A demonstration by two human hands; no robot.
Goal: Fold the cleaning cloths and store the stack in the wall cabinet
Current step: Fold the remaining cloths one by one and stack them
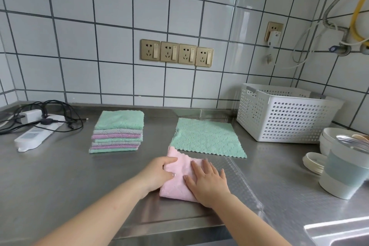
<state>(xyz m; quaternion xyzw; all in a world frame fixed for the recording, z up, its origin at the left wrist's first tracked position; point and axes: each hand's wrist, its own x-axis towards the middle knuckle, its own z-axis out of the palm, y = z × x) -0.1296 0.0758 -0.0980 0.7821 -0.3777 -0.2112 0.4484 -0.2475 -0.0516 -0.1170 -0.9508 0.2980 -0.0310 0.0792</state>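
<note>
Steel counter [60, 175]: cloth stack [117, 132], basket [287, 118], cloths.

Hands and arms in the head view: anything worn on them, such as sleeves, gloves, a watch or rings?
Nothing worn shows. The left hand and right hand are bare, without gloves, and both forearms are uncovered to the frame's lower edge. No watch, bracelet or ring is visible. The fingers have short nails, with no polish that can be made out.
</note>
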